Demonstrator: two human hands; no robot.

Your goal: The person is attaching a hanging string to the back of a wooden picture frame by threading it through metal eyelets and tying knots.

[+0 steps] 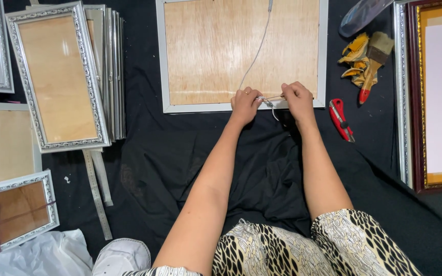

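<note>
Silver picture frame (323,56) lies face down, plywood backing up, on black cloth; thin cord (256,56) runs down its back to the near rail. Left hand (245,104) and right hand (297,99), both pinched closed, grip the cord's end at that rail. Cord looks limp, light, likely slippery: best pinched near the end; frame probably stiff, glass fragile. Red utility knife (340,118) right of frame.

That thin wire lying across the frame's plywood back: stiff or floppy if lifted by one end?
Probably floppy: the wire lies in a loose curve over the plywood back rather than straight. Likely light, being very thin. It may hold a slight bend, since it loops near the left hand and right hand.
</note>
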